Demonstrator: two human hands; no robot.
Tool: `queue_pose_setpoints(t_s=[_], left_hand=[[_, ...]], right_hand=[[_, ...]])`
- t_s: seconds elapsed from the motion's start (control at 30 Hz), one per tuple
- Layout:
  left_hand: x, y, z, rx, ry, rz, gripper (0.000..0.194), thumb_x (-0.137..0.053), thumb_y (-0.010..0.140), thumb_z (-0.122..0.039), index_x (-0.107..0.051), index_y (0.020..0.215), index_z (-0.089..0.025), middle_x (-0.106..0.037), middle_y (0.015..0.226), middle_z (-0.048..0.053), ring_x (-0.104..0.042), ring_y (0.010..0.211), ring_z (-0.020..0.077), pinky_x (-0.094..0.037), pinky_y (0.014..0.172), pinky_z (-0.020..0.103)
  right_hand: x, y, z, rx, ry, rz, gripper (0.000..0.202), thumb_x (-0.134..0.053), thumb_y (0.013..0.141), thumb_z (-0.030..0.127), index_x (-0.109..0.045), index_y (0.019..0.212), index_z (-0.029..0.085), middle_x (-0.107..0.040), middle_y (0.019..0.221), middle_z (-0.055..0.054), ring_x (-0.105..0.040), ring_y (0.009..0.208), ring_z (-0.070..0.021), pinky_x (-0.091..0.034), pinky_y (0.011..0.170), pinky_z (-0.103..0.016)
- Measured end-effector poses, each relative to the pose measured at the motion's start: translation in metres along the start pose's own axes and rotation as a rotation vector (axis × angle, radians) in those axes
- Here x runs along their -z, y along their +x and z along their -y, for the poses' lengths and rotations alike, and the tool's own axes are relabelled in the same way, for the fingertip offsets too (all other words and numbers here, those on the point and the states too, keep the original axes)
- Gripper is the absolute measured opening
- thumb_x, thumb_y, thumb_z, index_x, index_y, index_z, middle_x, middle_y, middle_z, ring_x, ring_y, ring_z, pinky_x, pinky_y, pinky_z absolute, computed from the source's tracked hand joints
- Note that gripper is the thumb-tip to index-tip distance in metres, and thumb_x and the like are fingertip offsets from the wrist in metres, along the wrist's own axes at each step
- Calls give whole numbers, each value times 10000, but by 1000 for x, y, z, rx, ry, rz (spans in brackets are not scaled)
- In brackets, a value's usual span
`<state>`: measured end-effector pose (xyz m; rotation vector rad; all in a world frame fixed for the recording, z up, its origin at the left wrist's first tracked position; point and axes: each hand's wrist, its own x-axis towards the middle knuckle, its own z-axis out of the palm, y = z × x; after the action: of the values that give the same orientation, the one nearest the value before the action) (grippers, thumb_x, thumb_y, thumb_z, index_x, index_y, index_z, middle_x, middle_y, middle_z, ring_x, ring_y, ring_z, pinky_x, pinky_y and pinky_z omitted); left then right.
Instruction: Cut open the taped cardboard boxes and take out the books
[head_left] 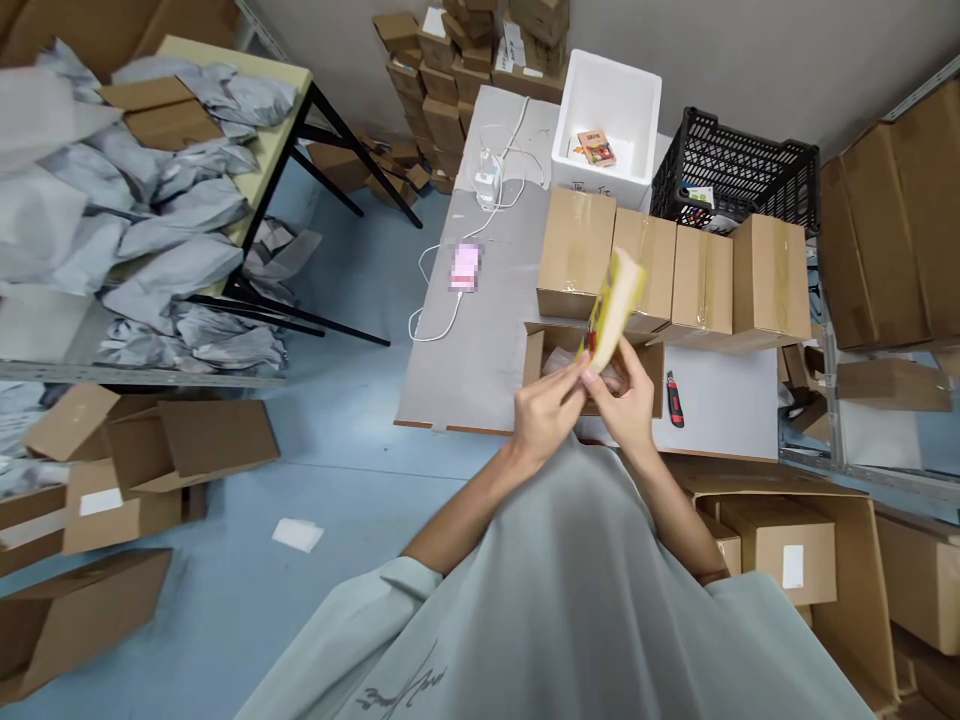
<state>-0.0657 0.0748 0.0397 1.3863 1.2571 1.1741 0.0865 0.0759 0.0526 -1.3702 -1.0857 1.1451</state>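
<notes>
The left hand point(551, 405) and right hand point(628, 400) meet right of the frame centre and hold a yellow-edged item point(616, 305) by its lower end. The left fingers are bent and closed against the lower end; the fingertips are partly hidden. The right thumb and fingers are likewise drawn in around it, the gap between them small; the exact contact of each finger cannot be determined. The item stands tilted, its pale side toward the camera. Motion blur obscures its upper end, and the printing on its yellow face is unreadable.

Directly below the hands, an open carton point(533, 360) sits on the grey table point(480, 370). The hands and item cover much of its opening; some translucent material point(559, 362) inside is only partly visible. A red-and-black utility knife point(675, 400) lies just right of the carton.

Behind the carton, at upper right of centre, stands a row of taped boxes point(576, 245); the item overlaps the second from the left. Above them, a white foam box point(562, 130) contains a small printed packet point(597, 148). The contents of the black crate point(739, 165) are largely concealed by its lattice wall. A pixelated patch point(466, 267) masks an object at centre.
</notes>
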Motion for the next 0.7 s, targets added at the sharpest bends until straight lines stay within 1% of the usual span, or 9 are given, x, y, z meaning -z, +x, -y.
queue_pose_setpoints(t_s=[0.07, 0.13, 0.2, 0.27, 0.3, 0.4, 0.5, 0.6, 0.7], left_hand=[[0, -6, 1, -84, -20, 109, 356, -845, 984, -451, -905, 1286, -273, -859, 1363, 81, -809, 1342, 353, -614, 1272, 529], [10, -4, 3, -96, -47, 171, 367, -863, 974, -445, -897, 1294, -267, -841, 1408, 101, -793, 1374, 350, -600, 1290, 537], [29, 8, 10, -46, -45, 91, 377, -837, 1006, -485, -884, 1298, -251, -841, 1405, 119, -783, 1386, 337, -606, 1274, 527], [50, 25, 21, 40, -39, -33, 455, -844, 998, -565, -864, 1306, -231, -838, 1407, 130, -763, 1402, 338, -623, 1234, 517], [60, 33, 28, 105, -64, -49, 530, -868, 963, -621, -855, 1306, -216, -840, 1398, 136, -767, 1383, 347, -644, 1191, 511], [79, 48, 46, 364, -262, 113, 748, -928, 805, -791, -855, 1198, -158, -877, 1254, 162, -833, 1192, 367, -705, 1015, 480], [85, 46, 53, 497, -430, 221, 754, -1004, 687, -787, -848, 1058, -149, -893, 1141, 167, -856, 1088, 360, -712, 956, 452], [89, 40, 53, 510, -466, 204, 712, -1070, 626, -707, -845, 1023, -161, -896, 1134, 157, -861, 1064, 344, -706, 957, 430], [93, 39, 51, 533, -470, 192, 717, -1077, 609, -706, -840, 1010, -161, -897, 1105, 151, -866, 1022, 331, -711, 940, 428]], right_hand=[[-7, -1, 3, -10, -26, -80, 662, -770, 976, 759, -725, 1445, 295, -801, 1447, -118, -736, 1402, -354, -673, 1149, -489], [-7, 2, 1, -14, -19, -91, 623, -755, 968, 792, -748, 1316, 275, -836, 1355, -123, -774, 1325, -349, -685, 1115, -475], [-2, 5, -3, -35, 23, -33, 650, -791, 932, 807, -738, 1298, 273, -837, 1366, -128, -790, 1311, -354, -705, 1075, -473], [0, 7, -7, -79, 53, 22, 700, -813, 905, 823, -723, 1335, 277, -838, 1383, -125, -802, 1306, -361, -728, 1028, -483], [0, 6, -9, -103, 61, 37, 725, -815, 897, 832, -716, 1356, 281, -840, 1384, -122, -807, 1301, -365, -737, 1006, -489], [-5, 3, -11, -157, 88, 37, 780, -844, 854, 849, -707, 1379, 288, -847, 1381, -119, -824, 1274, -381, -755, 956, -500], [-15, 0, -12, -191, 134, 23, 796, -898, 809, 833, -704, 1357, 290, -848, 1385, -118, -836, 1250, -386, -763, 936, -497], [-25, -3, -14, -200, 143, 8, 789, -874, 821, 857, -699, 1340, 289, -846, 1393, -116, -846, 1226, -376, -764, 930, -490], [-31, -10, -21, -197, 138, -50, 743, -859, 852, 838, -687, 1326, 294, -851, 1374, -111, -852, 1199, -359, -764, 908, -470]])
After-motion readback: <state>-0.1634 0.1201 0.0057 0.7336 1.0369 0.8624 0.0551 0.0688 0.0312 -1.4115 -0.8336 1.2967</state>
